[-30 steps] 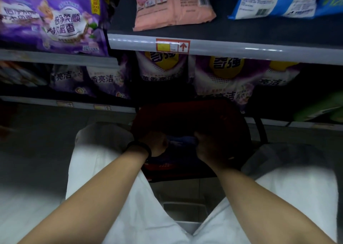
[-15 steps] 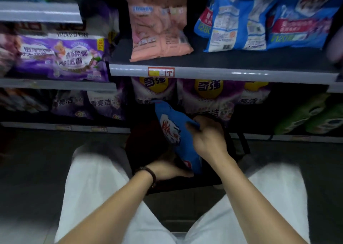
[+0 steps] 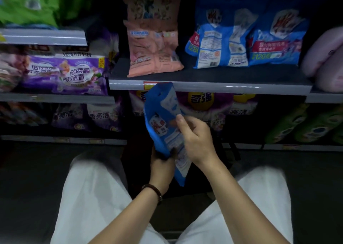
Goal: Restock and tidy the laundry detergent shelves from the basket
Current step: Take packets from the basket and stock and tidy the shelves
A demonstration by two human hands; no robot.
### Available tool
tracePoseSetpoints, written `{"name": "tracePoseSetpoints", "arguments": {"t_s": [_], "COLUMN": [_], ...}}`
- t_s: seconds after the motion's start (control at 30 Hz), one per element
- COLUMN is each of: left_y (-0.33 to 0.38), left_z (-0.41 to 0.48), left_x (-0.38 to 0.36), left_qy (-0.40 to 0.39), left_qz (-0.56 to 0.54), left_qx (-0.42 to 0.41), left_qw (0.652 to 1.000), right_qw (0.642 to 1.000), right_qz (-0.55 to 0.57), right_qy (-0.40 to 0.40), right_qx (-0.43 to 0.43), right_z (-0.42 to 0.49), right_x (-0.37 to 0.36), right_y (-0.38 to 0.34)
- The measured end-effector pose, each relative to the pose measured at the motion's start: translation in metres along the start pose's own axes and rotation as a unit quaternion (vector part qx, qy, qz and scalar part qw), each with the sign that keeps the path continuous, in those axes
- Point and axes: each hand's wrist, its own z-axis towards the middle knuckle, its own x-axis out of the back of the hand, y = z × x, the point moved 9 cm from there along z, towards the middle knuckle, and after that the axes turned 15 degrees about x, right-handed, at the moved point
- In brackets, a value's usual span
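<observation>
A blue detergent bag (image 3: 163,117) stands upright in front of me, its top reaching the edge of the middle shelf (image 3: 232,86). My left hand (image 3: 160,163) grips its lower edge from below. My right hand (image 3: 194,138) holds its right side, thumb on the front. The dark basket (image 3: 225,151) lies behind my hands, mostly hidden. On the middle shelf stand matching blue bags (image 3: 224,37) at the right and a pink bag (image 3: 153,37) leaning at the left.
Purple bags (image 3: 65,74) lie on the left shelf and more purple bags (image 3: 202,102) fill the shelf below. Green packs (image 3: 304,126) sit at the lower right, green bags (image 3: 29,4) at the upper left. A pink pack (image 3: 324,58) is at the right edge.
Both hands lifted the blue bag out of the basket and raised it to the middle shelf's edge. My view tilted upward, showing more of the upper shelves.
</observation>
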Motion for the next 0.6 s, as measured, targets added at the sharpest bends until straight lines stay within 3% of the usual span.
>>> {"name": "tracePoseSetpoints", "arguments": {"t_s": [0.07,0.13,0.2,0.3,0.4,0.5,0.6], "left_y": [0.001,0.011,0.026,0.049,0.071,0.095,0.13], "left_z": [0.005,0.01,0.013,0.013,0.015,0.027,0.046], "left_x": [-0.008,-0.016,-0.033,-0.066,-0.101,-0.136,-0.167], "left_qy": [-0.021,-0.031,-0.06,-0.118,-0.168,-0.21,-0.186], "left_qz": [-0.012,-0.028,-0.041,-0.06,-0.064,-0.048,0.009], "left_qx": [0.034,0.047,0.057,0.073,0.066,0.046,-0.014], "left_qw": [0.999,0.998,0.996,0.989,0.982,0.975,0.982], "right_qw": [0.99,0.975,0.968,0.921,0.922,0.928,0.925], "right_qz": [-0.109,-0.166,-0.013,0.202,0.277,0.275,0.264], "right_qy": [0.077,0.092,0.125,0.098,0.111,0.165,0.215], "right_qx": [-0.042,-0.113,-0.217,-0.319,-0.248,-0.189,-0.168], "right_z": [-0.007,-0.019,-0.033,-0.049,-0.03,0.002,0.041], "right_x": [0.038,0.066,0.077,0.06,0.066,0.094,0.126], "right_y": [0.04,0.081,0.113,0.124,0.108,0.097,0.097]}}
